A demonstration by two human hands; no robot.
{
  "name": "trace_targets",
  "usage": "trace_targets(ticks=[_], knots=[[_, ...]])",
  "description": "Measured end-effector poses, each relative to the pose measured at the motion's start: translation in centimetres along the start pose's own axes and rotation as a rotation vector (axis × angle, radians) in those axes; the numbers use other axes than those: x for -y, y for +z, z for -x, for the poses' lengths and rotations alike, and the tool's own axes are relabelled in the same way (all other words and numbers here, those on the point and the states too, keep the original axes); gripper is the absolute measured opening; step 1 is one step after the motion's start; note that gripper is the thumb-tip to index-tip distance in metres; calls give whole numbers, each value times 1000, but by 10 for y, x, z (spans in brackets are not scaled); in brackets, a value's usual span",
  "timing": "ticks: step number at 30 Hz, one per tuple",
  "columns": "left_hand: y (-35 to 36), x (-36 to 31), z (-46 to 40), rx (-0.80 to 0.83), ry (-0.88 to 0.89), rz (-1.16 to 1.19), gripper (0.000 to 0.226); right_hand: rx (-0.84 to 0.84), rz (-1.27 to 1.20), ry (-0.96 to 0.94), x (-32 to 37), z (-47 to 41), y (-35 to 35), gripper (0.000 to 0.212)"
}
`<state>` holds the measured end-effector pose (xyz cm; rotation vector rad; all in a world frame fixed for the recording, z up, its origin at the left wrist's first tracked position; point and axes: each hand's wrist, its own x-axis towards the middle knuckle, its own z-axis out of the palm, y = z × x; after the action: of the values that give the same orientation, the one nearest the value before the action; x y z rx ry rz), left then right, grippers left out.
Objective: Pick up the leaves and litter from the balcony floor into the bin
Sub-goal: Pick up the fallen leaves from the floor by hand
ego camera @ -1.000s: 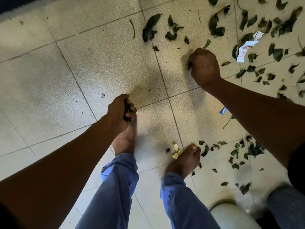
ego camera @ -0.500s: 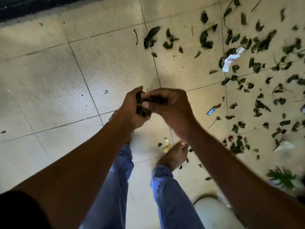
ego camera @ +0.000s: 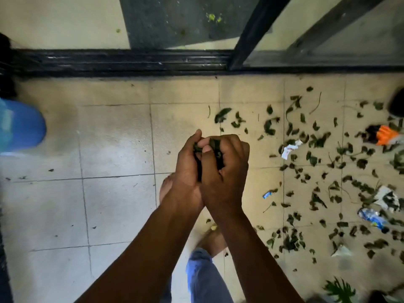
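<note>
My left hand [ego camera: 188, 167] and my right hand [ego camera: 227, 169] are pressed together above the tiled floor, cupping a bunch of dark green leaves [ego camera: 215, 147] between them. Fingers of both hands curl round the bunch. Many more dry leaves [ego camera: 317, 162] lie scattered over the tiles to the right, mixed with litter: a white wrapper [ego camera: 289, 148], a small blue scrap [ego camera: 267, 194], an orange packet [ego camera: 385, 134] and a crumpled plastic piece [ego camera: 371, 216]. A blue rounded container [ego camera: 21, 125] stands at the far left edge.
A black sliding-door track [ego camera: 122, 62] and a dark door frame [ego camera: 251, 33] run across the top. My bare feet [ego camera: 215, 239] and blue trouser legs [ego camera: 205, 278] stand under my hands. A green plant [ego camera: 340, 288] shows at the bottom right.
My right hand left the floor, joined the left hand and now cups the leaves with it. Both hands rose, and the view tilted up to show the door track and blue container.
</note>
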<state>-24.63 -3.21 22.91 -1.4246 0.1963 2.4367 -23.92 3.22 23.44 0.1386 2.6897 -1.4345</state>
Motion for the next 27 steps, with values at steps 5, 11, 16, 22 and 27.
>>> trace_targets(ticks=[5, 11, 16, 22, 27], knots=[[18, -41, 58, 70, 105, 125, 36, 10, -294, 33, 68, 3, 13, 14], [-1, -82, 107, 100, 413, 279, 26, 162, -700, 117, 125, 10, 44, 27], [-36, -123, 153, 84, 625, 409, 31, 433, -898, 358, 178, 42, 85, 29], [-103, -192, 203, 45, 818, 631, 31, 721, -854, 543, 240, 88, 166, 31], [-179, -274, 217, 71, 979, 718, 27, 857, -740, 523, 278, 124, 275, 31]])
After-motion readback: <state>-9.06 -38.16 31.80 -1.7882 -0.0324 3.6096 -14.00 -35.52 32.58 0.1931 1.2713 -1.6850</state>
